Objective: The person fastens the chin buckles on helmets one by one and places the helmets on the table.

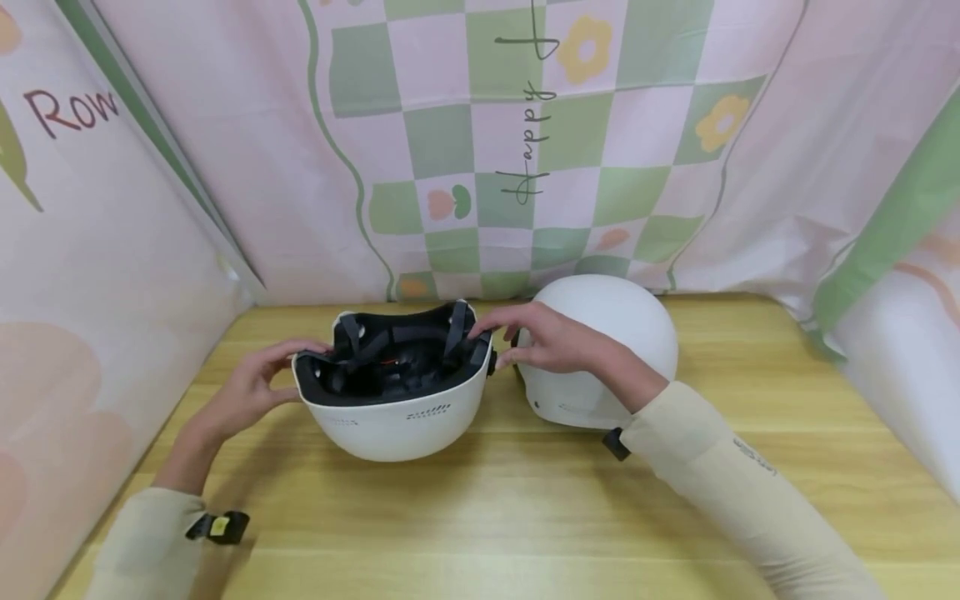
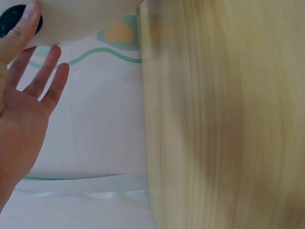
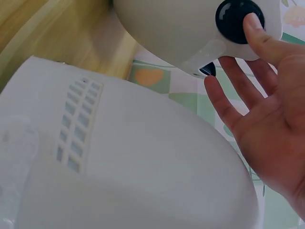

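A cream-white helmet (image 1: 393,429) sits upside down at mid-table, its black lining (image 1: 397,367) and chin straps (image 1: 455,329) facing up. My left hand (image 1: 258,385) grips its left rim, the thumb on a round black disc (image 2: 10,20) on the shell. At the opposite rim, my right hand (image 1: 551,337) pinches the edge, its thumb against a matching black disc (image 3: 233,21). Some fingertips are hidden behind the rim. Whether the helmet rests on the table or is slightly lifted, I cannot tell.
A second white helmet (image 1: 607,308) stands dome up just to the right, beneath my right forearm, with slotted vents (image 3: 78,124) on its shell. Behind the wooden table (image 1: 450,533) hangs a checkered curtain (image 1: 502,142); another printed cloth (image 1: 97,275) borders the left side.
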{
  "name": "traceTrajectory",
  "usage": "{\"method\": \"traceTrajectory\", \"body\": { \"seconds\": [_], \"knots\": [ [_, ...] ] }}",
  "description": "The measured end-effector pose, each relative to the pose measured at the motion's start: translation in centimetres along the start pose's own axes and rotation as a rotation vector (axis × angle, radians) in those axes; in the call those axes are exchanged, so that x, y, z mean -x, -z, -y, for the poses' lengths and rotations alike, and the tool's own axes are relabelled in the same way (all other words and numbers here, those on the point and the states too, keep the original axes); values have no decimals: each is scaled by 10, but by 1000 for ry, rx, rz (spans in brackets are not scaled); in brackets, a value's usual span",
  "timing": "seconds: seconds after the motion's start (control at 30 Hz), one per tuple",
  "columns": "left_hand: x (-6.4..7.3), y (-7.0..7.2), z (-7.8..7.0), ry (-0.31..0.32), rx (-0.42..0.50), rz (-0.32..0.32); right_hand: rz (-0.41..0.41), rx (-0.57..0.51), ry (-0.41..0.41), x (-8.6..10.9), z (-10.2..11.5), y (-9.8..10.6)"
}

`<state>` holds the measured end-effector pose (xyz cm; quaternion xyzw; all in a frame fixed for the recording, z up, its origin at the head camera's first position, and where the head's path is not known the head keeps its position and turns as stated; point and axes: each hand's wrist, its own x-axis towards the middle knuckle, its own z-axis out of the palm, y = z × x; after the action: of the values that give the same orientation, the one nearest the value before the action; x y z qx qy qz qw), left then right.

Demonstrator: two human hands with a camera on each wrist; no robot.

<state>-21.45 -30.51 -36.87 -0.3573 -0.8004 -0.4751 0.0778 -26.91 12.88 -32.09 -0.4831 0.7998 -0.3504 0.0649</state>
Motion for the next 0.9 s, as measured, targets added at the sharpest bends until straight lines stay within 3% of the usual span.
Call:
{"method": "traceTrajectory", "body": {
  "seconds": [0.2, 0.43, 0.63, 0.9],
  "knots": [
    [5, 3, -2, 56, 131, 51, 0, -101, 15, 1, -1, -2],
    [10, 1, 1, 91, 275, 6, -5, -133, -6, 2, -2, -4],
    [10, 1, 1, 73, 301, -21, -18, -154, -22, 2, -2, -6],
    [11, -2, 3, 52, 424, -3, -85, -299, -24, 3, -1, -10]
  ]
}}
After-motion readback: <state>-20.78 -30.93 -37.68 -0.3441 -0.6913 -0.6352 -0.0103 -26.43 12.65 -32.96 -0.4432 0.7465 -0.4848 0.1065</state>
